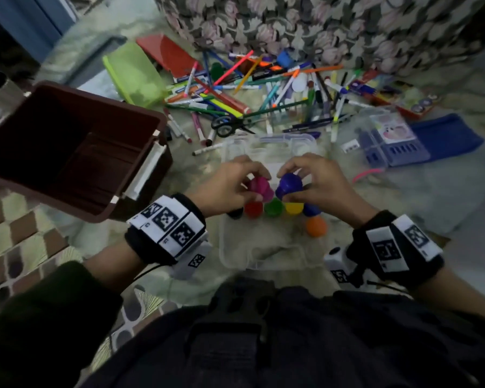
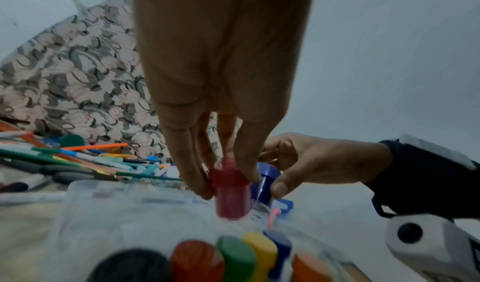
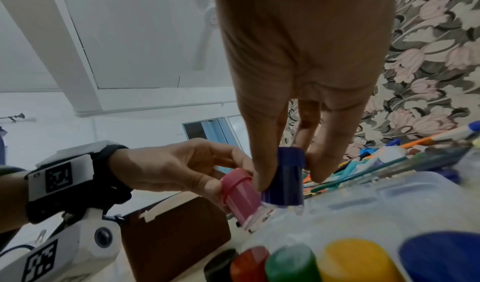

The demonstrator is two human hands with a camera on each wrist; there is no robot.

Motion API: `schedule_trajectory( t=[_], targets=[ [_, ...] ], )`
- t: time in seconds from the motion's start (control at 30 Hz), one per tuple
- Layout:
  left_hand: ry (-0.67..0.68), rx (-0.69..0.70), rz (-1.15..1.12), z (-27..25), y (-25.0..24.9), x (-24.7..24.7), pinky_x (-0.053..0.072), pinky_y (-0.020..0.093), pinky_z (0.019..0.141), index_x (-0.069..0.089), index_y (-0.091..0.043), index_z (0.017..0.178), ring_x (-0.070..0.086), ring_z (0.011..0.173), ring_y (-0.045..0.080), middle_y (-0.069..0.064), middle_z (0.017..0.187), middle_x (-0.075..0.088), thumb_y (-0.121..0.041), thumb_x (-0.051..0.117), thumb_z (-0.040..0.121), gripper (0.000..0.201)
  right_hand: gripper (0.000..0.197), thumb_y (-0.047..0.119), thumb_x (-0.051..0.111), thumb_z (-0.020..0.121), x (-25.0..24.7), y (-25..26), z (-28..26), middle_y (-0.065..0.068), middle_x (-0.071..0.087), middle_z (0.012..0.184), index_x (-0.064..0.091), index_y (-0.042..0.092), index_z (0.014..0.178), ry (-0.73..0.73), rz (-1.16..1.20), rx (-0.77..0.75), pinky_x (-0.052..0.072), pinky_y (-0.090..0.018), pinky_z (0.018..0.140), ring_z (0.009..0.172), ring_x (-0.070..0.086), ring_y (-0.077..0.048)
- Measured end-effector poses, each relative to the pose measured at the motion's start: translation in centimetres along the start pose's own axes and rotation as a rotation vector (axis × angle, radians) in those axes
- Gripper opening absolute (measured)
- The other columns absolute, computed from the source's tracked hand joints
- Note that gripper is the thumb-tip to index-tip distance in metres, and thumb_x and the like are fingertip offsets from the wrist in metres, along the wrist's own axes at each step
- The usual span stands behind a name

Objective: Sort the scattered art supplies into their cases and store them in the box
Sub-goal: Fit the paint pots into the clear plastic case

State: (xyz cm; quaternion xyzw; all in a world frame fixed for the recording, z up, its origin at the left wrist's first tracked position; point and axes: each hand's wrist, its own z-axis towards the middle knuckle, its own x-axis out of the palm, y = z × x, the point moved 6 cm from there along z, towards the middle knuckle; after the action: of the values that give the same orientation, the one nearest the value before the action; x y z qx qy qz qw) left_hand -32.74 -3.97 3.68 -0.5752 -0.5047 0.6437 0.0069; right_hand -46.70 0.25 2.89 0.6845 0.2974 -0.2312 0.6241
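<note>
My left hand (image 1: 235, 180) pinches a pink paint pot (image 1: 259, 189) (image 2: 231, 192) (image 3: 240, 194) by its cap. Beside it my right hand (image 1: 308, 177) pinches a dark blue paint pot (image 1: 289, 186) (image 3: 285, 180) (image 2: 265, 182). Both pots hang just over the open clear plastic case (image 1: 266, 253). A row of pots stands in the case below them: black, red (image 1: 253, 210), green (image 1: 274, 209), yellow (image 1: 294, 208) and blue, with an orange pot (image 1: 316, 226) lying nearer me. The brown storage box (image 1: 73, 152) stands open at the left.
A heap of markers, pens and pencils (image 1: 263, 93) covers the floor beyond the case, with black scissors (image 1: 227, 126) in it. A green case (image 1: 135, 74) and a red case (image 1: 168, 54) lie at the back left, a blue case (image 1: 420, 138) at the right. Floral fabric (image 1: 319, 23) rises behind.
</note>
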Motion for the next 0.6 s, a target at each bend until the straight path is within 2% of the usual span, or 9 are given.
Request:
schedule_trajectory(
  t=[0.07, 0.13, 0.2, 0.33, 0.37, 0.47, 0.6],
  targets=[
    [0.018, 0.036, -0.005, -1.2, -0.1, 1.4, 0.047, 0.013, 0.074, 0.061, -0.009, 0.112, 0.060, 0.091, 0.021, 0.009, 0.106, 0.052, -0.010, 0.073, 0.076, 0.038, 0.036, 0.009, 0.082, 0.063, 0.5, 0.0, -1.9, 0.001, 0.055, 0.094, 0.065, 0.017, 0.093, -0.030, -0.022, -0.037, 0.045, -0.022, 0.067, 0.080, 0.054, -0.015],
    [0.022, 0.074, 0.007, -1.9, -0.2, 2.7, 0.043, 0.007, 0.071, 0.063, -0.009, 0.109, 0.058, 0.088, 0.017, 0.009, 0.104, 0.055, -0.012, 0.076, 0.073, 0.039, 0.037, 0.006, 0.081, 0.061, 1.2, -0.1, -3.4, -0.005, 0.060, 0.094, 0.067, 0.014, 0.094, -0.038, -0.027, -0.053, 0.045, -0.028, 0.071, 0.083, 0.055, -0.019],
    [0.031, 0.105, 0.048, -2.3, -0.4, 3.9, 0.042, 0.013, 0.074, 0.064, -0.009, 0.109, 0.057, 0.088, 0.017, 0.011, 0.104, 0.059, -0.013, 0.079, 0.069, 0.043, 0.038, 0.009, 0.082, 0.060, 1.9, -0.7, -4.4, -0.008, 0.061, 0.095, 0.067, 0.015, 0.095, -0.041, -0.074, -0.026, 0.043, -0.034, 0.075, 0.087, 0.055, -0.022],
    [0.038, 0.160, 0.108, -2.6, -1.0, 5.4, 0.045, 0.030, 0.076, 0.066, -0.002, 0.105, 0.060, 0.090, 0.032, 0.018, 0.097, 0.062, -0.011, 0.081, 0.065, 0.044, 0.041, 0.015, 0.083, 0.059, 3.2, -2.0, -5.5, -0.006, 0.059, 0.094, 0.067, 0.015, 0.096, -0.068, -0.175, 0.002, 0.032, -0.029, 0.071, 0.089, 0.049, -0.025],
    [0.040, 0.172, 0.116, -2.6, -1.2, 5.7, 0.044, 0.030, 0.076, 0.066, 0.000, 0.103, 0.060, 0.090, 0.033, 0.019, 0.096, 0.062, -0.010, 0.081, 0.064, 0.043, 0.041, 0.014, 0.083, 0.058, 3.4, -2.1, -5.7, -0.008, 0.060, 0.093, 0.067, 0.015, 0.096, -0.075, -0.191, -0.004, 0.030, -0.028, 0.070, 0.089, 0.048, -0.026],
    [0.035, 0.190, 0.134, -2.7, -1.6, 6.3, 0.035, 0.020, 0.071, 0.065, 0.003, 0.100, 0.061, 0.088, 0.034, 0.020, 0.094, 0.064, -0.006, 0.079, 0.065, 0.039, 0.041, 0.015, 0.083, 0.057, 4.0, -2.4, -5.8, -0.010, 0.061, 0.093, 0.068, 0.014, 0.096, -0.085, -0.250, 0.003, 0.031, -0.031, 0.072, 0.089, 0.049, -0.029],
    [0.064, 0.207, 0.170, -2.4, -2.0, 7.1, 0.033, 0.024, 0.074, 0.063, 0.007, 0.103, 0.060, 0.092, 0.036, 0.024, 0.100, 0.062, -0.002, 0.074, 0.069, 0.037, 0.041, 0.018, 0.081, 0.059, 4.5, -2.7, -5.8, -0.011, 0.060, 0.096, 0.067, 0.015, 0.098, -0.074, -0.308, 0.046, 0.035, -0.038, 0.075, 0.092, 0.049, -0.032]
  ],
)
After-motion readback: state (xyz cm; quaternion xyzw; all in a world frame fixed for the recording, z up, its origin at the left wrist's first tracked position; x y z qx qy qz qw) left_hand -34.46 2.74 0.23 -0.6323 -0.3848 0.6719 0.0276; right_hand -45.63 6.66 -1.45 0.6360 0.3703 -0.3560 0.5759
